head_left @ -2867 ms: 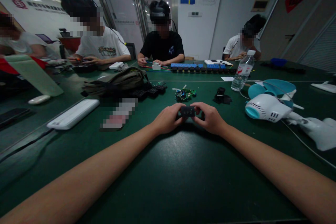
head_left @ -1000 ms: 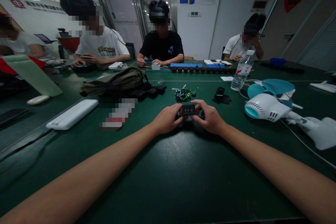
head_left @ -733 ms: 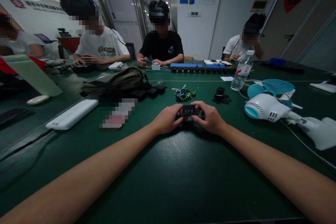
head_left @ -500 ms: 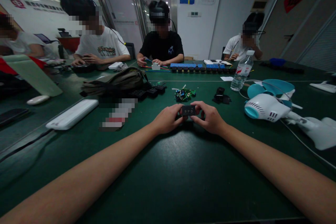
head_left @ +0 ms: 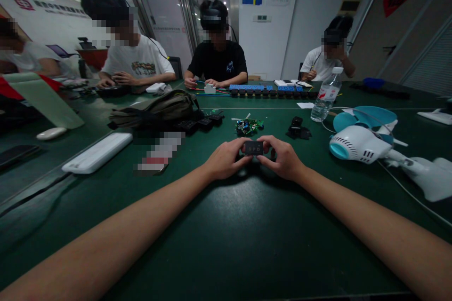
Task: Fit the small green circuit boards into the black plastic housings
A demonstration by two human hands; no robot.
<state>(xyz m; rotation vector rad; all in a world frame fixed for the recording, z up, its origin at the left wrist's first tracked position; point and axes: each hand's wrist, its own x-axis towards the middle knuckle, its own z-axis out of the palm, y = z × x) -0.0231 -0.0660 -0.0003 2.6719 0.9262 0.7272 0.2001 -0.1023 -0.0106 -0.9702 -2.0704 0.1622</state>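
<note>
A small black rectangular box (head_left: pixel 254 148) with the pale letters "SPD" is held just above the green table, in the middle of the view. My left hand (head_left: pixel 227 158) grips its left end between thumb and fingers. On the right end, my right hand (head_left: pixel 281 157) pinches it the same way. Beyond the hands lies a small heap of green circuit boards (head_left: pixel 248 125) with bits of wire. To the right of that heap are several loose black plastic pieces (head_left: pixel 298 128). The box's underside and far side are hidden.
At right stand a water bottle (head_left: pixel 326 96) and a white and blue fan (head_left: pixel 360 144) with its cable. A white power strip (head_left: pixel 99 153) and an olive bag (head_left: pixel 158 112) lie left. Several co-workers sit across the table (head_left: pixel 226 240), near a blue-and-black row of parts (head_left: pixel 266 91).
Both hands keep their grip, and the box has tilted very slightly, its lettering now dimmer. A co-worker at the far right has shifted the head a little.
</note>
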